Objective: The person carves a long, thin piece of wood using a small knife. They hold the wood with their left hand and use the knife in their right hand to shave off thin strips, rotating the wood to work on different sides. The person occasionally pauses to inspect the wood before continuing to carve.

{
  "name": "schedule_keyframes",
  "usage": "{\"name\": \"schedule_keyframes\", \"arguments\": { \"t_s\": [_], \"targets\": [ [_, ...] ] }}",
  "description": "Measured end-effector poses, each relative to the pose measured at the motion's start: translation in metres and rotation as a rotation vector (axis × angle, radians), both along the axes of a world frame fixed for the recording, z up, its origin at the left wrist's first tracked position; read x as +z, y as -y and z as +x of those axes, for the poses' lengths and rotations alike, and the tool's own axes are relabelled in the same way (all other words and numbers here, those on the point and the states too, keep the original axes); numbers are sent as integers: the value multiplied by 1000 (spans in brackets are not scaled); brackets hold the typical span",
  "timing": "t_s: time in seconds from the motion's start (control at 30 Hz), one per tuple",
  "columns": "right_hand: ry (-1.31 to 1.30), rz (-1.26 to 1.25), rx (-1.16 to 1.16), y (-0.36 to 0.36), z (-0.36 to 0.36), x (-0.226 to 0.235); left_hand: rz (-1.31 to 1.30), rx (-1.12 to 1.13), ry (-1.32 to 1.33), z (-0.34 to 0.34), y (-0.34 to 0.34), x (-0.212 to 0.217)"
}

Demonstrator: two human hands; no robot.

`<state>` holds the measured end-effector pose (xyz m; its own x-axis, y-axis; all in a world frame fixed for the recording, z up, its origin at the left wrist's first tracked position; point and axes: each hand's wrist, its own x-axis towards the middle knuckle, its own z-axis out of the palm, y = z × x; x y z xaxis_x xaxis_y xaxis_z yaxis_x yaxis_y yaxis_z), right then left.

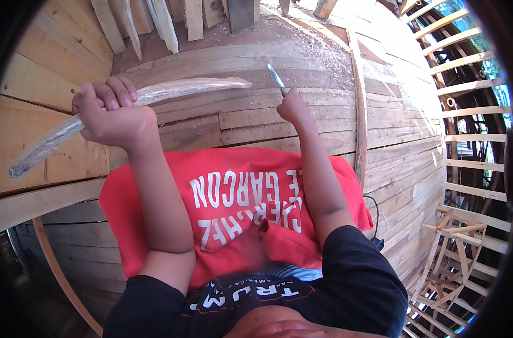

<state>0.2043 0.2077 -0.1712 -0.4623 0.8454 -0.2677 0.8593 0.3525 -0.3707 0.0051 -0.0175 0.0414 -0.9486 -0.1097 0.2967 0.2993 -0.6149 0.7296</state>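
Observation:
My left hand (113, 115) is closed round a long, slightly curved piece of wood (189, 90). The wood runs from the lower left up across my front, its pale, rough end pointing right. In my right hand (294, 107) is a knife (277, 78), gripped by its dark handle, the blade pointing up and away. Blade and wood are apart, with the wood's right end a little left of the knife. A red cloth (245, 163) with white lettering lies over my lap below both hands.
Wood shavings (324, 62) are scattered over the plank floor (268, 118). Several wooden pieces (194, 19) lean at the back left, next to a plank wall (54, 62). A narrow batten (358, 101) crosses the floor on the right. Slatted railing (473, 138) and a wooden frame (451, 248) stand farther right.

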Motion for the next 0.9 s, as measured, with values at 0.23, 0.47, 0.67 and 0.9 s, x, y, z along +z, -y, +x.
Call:
{"name": "schedule_keyframes", "arguments": {
  "t_s": [0.23,0.47,0.67,0.9],
  "targets": [
    [-263,-89,404,69,-57,-20,109,223,-160,-20,40,27],
    [-338,139,961,108,-61,-19,125,277,-139,-35,57,19],
    [87,400,1327,-5,32,-43,121,277,-71,-40,58,22],
    [73,449,673,-33,32,-34,120,201,-60,-34,47,16]
  ]
}}
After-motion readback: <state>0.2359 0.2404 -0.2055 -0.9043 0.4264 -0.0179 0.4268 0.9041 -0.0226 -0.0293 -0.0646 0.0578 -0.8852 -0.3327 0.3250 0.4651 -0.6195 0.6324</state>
